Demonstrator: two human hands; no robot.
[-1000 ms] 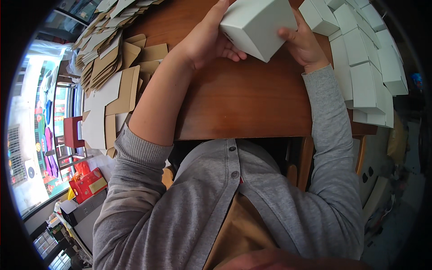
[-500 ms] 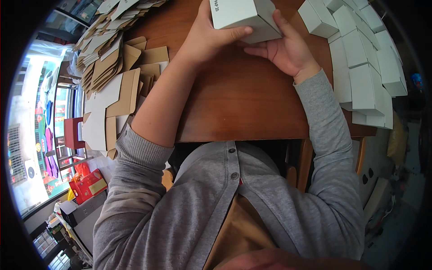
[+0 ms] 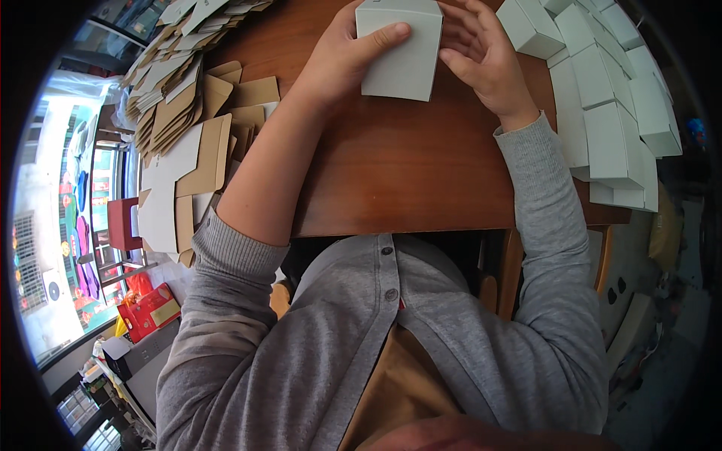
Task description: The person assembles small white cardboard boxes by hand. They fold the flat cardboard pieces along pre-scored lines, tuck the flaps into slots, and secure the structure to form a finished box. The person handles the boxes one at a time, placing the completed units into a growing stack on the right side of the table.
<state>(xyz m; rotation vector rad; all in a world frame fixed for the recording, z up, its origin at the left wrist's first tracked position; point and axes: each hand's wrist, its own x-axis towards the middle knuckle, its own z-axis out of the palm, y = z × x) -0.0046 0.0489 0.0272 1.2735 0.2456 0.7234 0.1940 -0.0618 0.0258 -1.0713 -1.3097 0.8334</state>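
Observation:
A white cardboard box is held above the far middle of the brown wooden table, one broad face toward me. My left hand grips its left side, the thumb lying across that face and the other fingers hidden behind. On the right, my right hand is beside the box with its fingers apart and curved; its thumb tip is close to the box's right edge. Whether any right fingertips touch the box's far side is hard to see.
Flat, unfolded white-and-brown cartons lie in overlapping piles along the table's left side. Several folded white boxes are stacked at the right edge. A red bag and a dark red box are off the table at left.
The box has turned, so a plain broad face now shows instead of its corner and printed side. My right hand has moved off its underside, and its fingers have spread.

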